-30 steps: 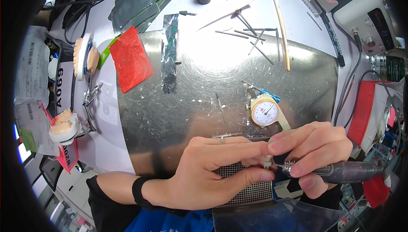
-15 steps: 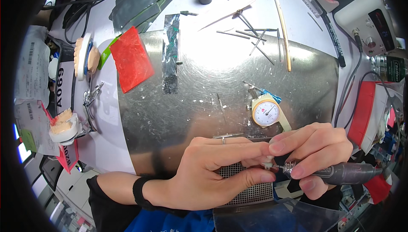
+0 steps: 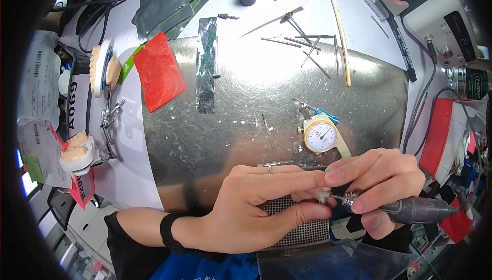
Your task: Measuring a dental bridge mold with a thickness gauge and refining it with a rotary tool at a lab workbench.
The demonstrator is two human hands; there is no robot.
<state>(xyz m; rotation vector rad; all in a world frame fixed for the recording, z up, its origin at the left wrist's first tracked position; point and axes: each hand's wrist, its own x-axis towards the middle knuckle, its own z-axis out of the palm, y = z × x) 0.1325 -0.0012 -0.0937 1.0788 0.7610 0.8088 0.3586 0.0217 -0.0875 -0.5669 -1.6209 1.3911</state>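
Note:
Between the thumb and fingers of my left hand (image 3: pixel 256 203) is a small whitish dental piece (image 3: pixel 323 196), probably a crown, partly hidden by the fingertips. My right hand (image 3: pixel 382 187) grips a dark rotary handpiece (image 3: pixel 420 210), its metal nose and thin bur pointing left. The bur's tip is at or very near the piece; I cannot tell if they touch. Fingers of both hands meet above it. Under my hands lies a perforated metal grille (image 3: pixel 300 231). Just beyond them, a dial caliper gauge (image 3: pixel 321 136) rests on the metal plate (image 3: pixel 230 136).
Several burs (image 3: pixel 307 44) lie toward the back, beside a long thin brush (image 3: pixel 338 28). A red wax sheet (image 3: pixel 160 72) and a dark foil strip (image 3: pixel 206 64) are at the left. Dental models (image 3: pixel 77 152) on an articulator stand farther left. A control unit (image 3: pixel 441 23) with its cord occupies the back right.
The handpiece and its bur have tilted slightly, and the whitish piece has turned a little, showing more of itself between my fingers. Both hands stay in nearly the same place.

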